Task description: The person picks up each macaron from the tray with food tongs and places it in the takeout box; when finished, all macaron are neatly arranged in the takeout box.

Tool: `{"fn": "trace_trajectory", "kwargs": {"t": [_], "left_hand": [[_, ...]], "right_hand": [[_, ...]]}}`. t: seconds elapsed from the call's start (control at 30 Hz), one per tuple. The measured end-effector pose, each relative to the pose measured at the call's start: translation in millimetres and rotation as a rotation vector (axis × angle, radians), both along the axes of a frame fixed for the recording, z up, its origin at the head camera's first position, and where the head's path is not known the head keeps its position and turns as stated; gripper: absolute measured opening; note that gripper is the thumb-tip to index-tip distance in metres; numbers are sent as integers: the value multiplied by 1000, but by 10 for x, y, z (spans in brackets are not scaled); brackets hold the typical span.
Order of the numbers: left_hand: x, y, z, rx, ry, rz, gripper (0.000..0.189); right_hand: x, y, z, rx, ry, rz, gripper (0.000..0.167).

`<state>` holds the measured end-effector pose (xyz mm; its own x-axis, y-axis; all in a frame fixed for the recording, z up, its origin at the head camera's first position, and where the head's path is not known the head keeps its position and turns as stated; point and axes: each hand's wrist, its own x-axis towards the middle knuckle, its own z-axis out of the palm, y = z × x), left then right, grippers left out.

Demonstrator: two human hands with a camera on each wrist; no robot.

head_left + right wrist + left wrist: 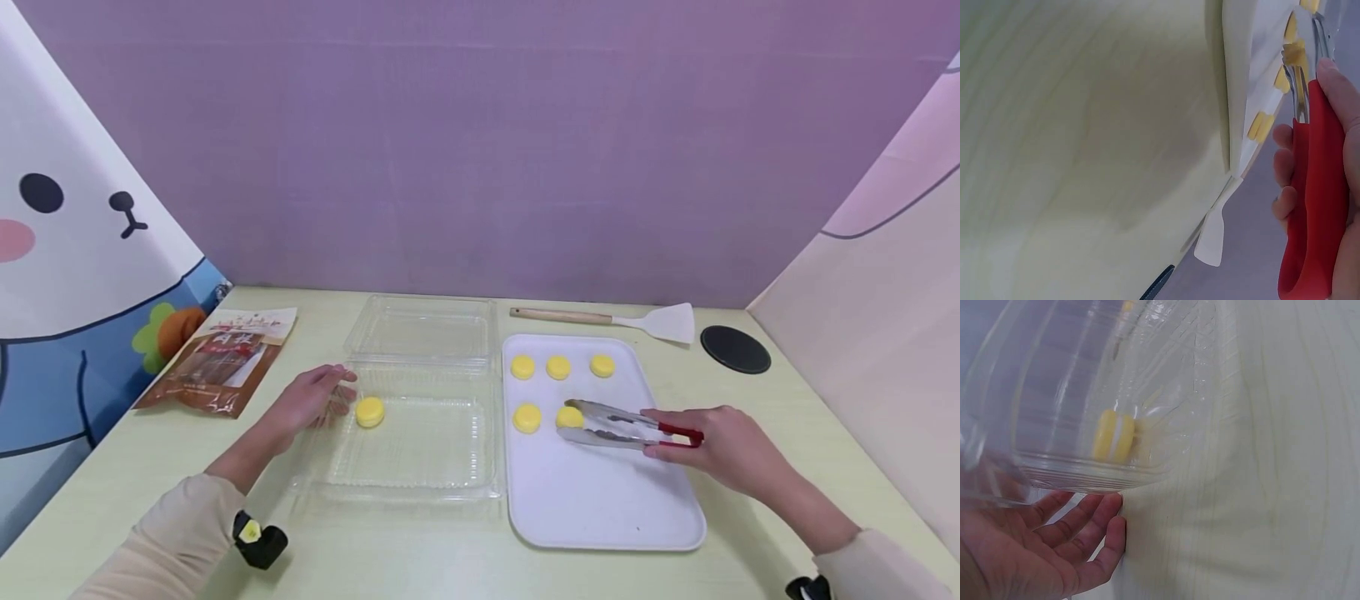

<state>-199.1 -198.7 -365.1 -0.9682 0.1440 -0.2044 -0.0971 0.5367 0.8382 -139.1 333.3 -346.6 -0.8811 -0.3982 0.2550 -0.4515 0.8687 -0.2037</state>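
My right hand [731, 446] grips the red handles of metal tongs [626, 425] above a white tray [600, 508]. The tong tips stand on either side of a yellow macaron [569, 417]. More yellow macarons [527, 418] lie on the tray, in its far half. Left of it stands a clear plastic box [408, 483], its hinged lid [422, 329] laid back. One macaron [370, 412] is inside, close to the left wall. My left hand [318, 400] is at that wall, its fingers loosely bent by the plastic, as the left wrist view shows.
Behind the tray lies a white spatula [667, 323] with a wooden handle. A black round disc [736, 349] is at the right. The brown food packet [221, 362] lies on the left side of the table. A purple backdrop [480, 167] rises behind.
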Motion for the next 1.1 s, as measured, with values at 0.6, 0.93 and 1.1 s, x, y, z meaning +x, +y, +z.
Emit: {"fn": "trace_trajectory", "kwargs": {"t": [0.6,0.93,1.1], "left_hand": [[-7,7,14,0,-24,18,57],[-4,10,21,0,-22,15,57],[-3,8,28,2,-21,13,57]], "right_hand": [[27,-13,-28,-35,78,51,40],[36,-10,14,-31,75,53,39],[25,-2,82,-31,69,37,39]]}}
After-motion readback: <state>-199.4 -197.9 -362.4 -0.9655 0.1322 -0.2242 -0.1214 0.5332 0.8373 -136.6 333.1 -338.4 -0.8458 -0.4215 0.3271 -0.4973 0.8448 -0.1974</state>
